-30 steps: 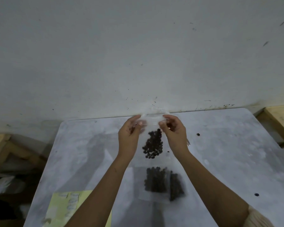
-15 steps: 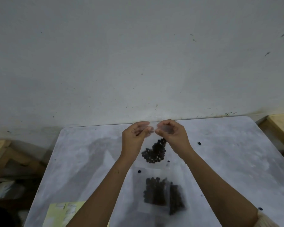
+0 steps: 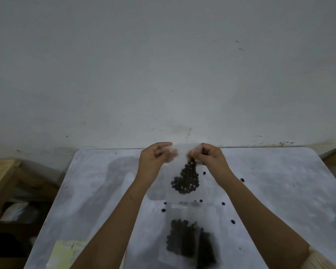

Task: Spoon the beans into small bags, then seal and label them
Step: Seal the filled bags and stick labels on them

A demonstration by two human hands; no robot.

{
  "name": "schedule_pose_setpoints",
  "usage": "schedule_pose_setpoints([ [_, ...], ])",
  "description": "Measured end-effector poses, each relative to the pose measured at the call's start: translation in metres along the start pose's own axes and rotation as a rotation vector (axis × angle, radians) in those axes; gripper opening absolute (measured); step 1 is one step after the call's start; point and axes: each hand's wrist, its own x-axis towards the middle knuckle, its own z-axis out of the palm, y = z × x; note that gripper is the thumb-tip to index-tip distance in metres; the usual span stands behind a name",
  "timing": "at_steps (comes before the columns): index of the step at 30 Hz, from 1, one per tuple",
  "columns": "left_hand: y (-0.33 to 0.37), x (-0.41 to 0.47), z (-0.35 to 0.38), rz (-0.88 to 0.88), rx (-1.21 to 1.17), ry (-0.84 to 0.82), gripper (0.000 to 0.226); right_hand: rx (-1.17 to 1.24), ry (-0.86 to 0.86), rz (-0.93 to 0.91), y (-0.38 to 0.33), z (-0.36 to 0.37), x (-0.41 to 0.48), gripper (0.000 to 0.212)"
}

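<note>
Clear bag (image 3: pixel 182 171) pinched by both hands' grip, left (image 3: pixel 153 160), right (image 3: pixel 209 159) | beans (image 3: pixel 185 181) newly spilled at 6 o'clock on bench (image 3: pixel 279 191) | seal unfinished

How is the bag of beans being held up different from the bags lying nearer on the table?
The held bag hangs upright, pinched at its top by the left hand and right hand; the lying bags rest flat on the table, untouched. Its beans bunch at the bottom; theirs spread out. All are clear, holding dark beans.
</note>
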Motion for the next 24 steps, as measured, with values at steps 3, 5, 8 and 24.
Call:
schedule_pose_setpoints([
  [3, -0.003, -0.009, -0.013, -0.005, -0.037, 0.032, 0.02, 0.051, -0.002, 0.011, 0.001, 0.018, 0.001, 0.009],
  [5, 0.003, -0.014, -0.025, -0.001, -0.036, 0.068, 0.02, 0.058, 0.006, 0.011, -0.002, 0.033, -0.001, 0.01],
  [8, 0.019, -0.018, -0.049, 0.045, 0.006, 0.087, 0.017, 0.061, 0.001, -0.007, -0.01, 0.06, -0.005, 0.008],
  [24, 0.049, -0.127, -0.257, 0.108, -0.008, 0.059, 0.031, 0.214, 0.014, 0.11, -0.014, 0.288, -0.089, 0.011],
])
